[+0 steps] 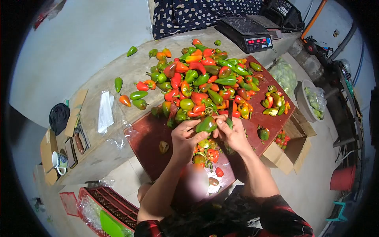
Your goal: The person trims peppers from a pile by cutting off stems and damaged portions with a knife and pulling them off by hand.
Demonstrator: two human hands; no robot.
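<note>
The left hand (184,139) curls its fingers around a green pepper (206,125) at its two o'clock. The right hand (233,136) is folded around a knife (230,108) pointing to twelve o'clock. The big pepper heap (199,77) is at twelve o'clock too.

The pepper (206,124) between the hands has smooth, glossy skin, as do the heaped peppers (193,77) beyond. They lie on a smooth tabletop (150,142) with a bright sheen at its near end. The ledge (138,65) on the far left looks like matt concrete. Far behind hangs soft printed cloth (205,15); right, a dull cardboard box (277,155); near left, a hard plastic crate (114,209).
</note>
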